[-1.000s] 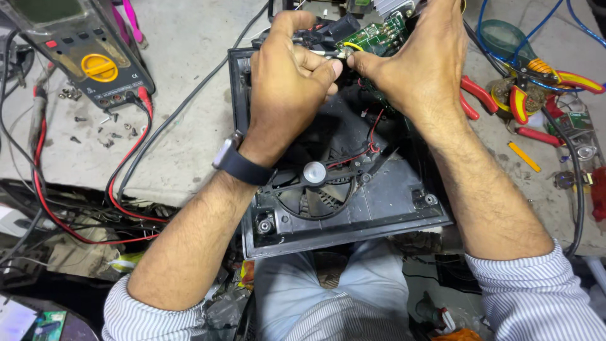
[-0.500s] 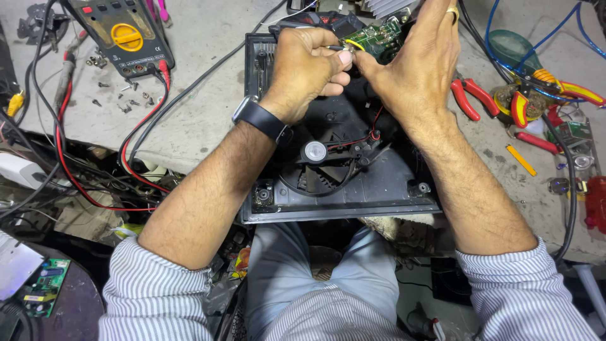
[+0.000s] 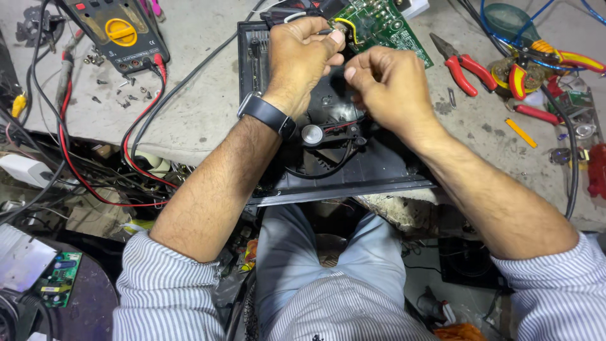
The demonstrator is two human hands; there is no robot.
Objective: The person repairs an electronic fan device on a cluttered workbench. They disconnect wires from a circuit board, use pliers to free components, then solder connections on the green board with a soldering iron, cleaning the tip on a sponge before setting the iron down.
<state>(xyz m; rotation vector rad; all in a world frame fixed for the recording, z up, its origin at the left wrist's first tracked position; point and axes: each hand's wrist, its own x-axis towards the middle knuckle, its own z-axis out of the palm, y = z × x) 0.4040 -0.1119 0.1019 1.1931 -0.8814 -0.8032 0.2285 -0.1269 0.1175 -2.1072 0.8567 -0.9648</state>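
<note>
A black appliance housing (image 3: 379,167) with a round fan (image 3: 312,134) lies on the bench in front of me. A green circuit board (image 3: 386,24) rests tilted at its far end. My left hand (image 3: 302,55), with a dark watch on the wrist, is closed on a yellow wire (image 3: 349,28) that leads to the board. My right hand (image 3: 386,85) is just right of it, thumb and forefinger pinched together close to the left fingertips. What sits between them is hidden. Thin red wires (image 3: 341,124) run from the fan toward my right hand.
A multimeter (image 3: 120,31) with red and black leads sits at the far left, with loose screws beside it. Red-handled pliers (image 3: 466,62) and yellow-and-red pliers (image 3: 558,60) lie to the right among cables. A small green board (image 3: 62,278) lies low on the left.
My right hand, earlier spread open over the circuit board, has curled into a pinch and come down off it, so the board shows. My left hand stays closed at the board's edge.
</note>
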